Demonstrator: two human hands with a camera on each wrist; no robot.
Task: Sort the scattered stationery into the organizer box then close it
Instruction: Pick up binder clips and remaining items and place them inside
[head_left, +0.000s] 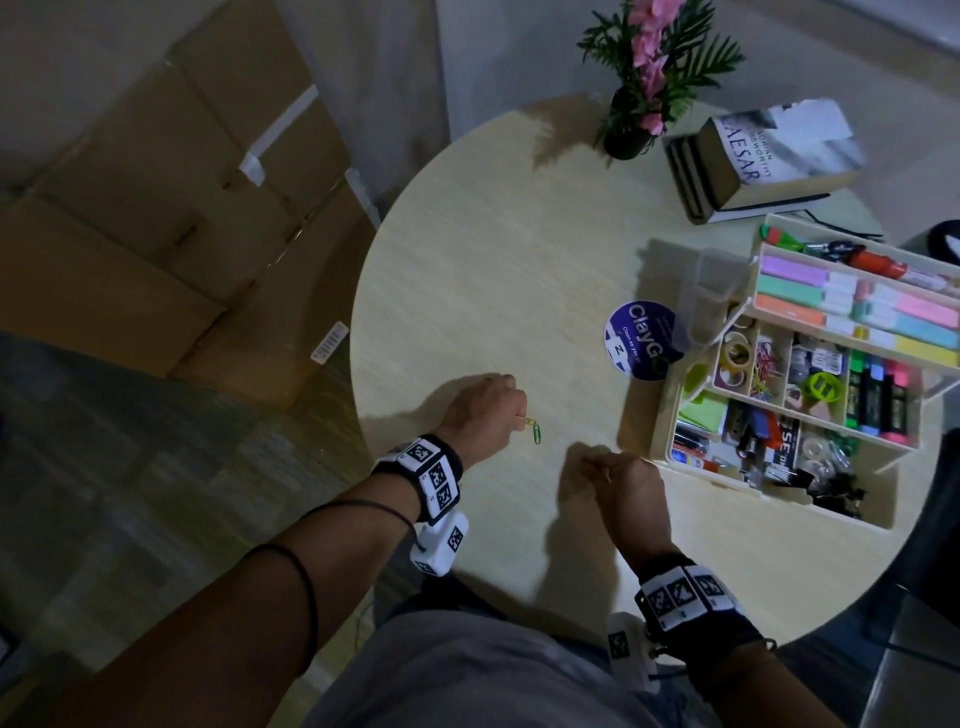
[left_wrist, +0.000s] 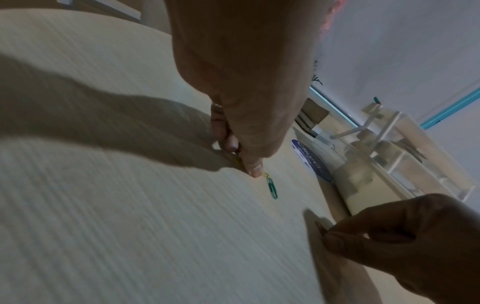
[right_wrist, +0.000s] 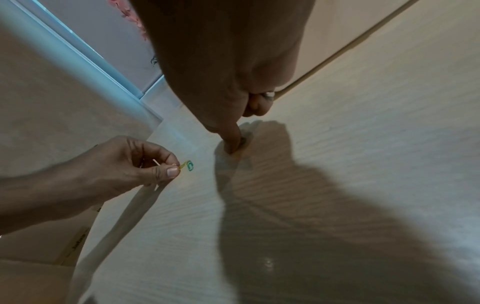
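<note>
Just left of the open organizer box (head_left: 769, 415), on the round table (head_left: 493, 260), the left hand (head_left: 480, 410) pinches a yellow paper clip (right_wrist: 183, 165) with a green paper clip (head_left: 693, 435) dangling from it. Nearer the box, the right hand (head_left: 626, 480) pinches something small against the tabletop; what it is I cannot tell.

A round pale wood-grain desk (head_left: 493, 270) carries a dark pot of pink flowers and green fronds (head_left: 652, 73) at its far edge. Just beside the pot on the right lies a stack of books (head_left: 753, 166), the top one with "CAESAR" on its spine. A round blue sticker (head_left: 636, 338) marked "ClayGo" lies flat nearer the middle. On the floor to the left stand taped cardboard boxes (head_left: 171, 208).
</note>
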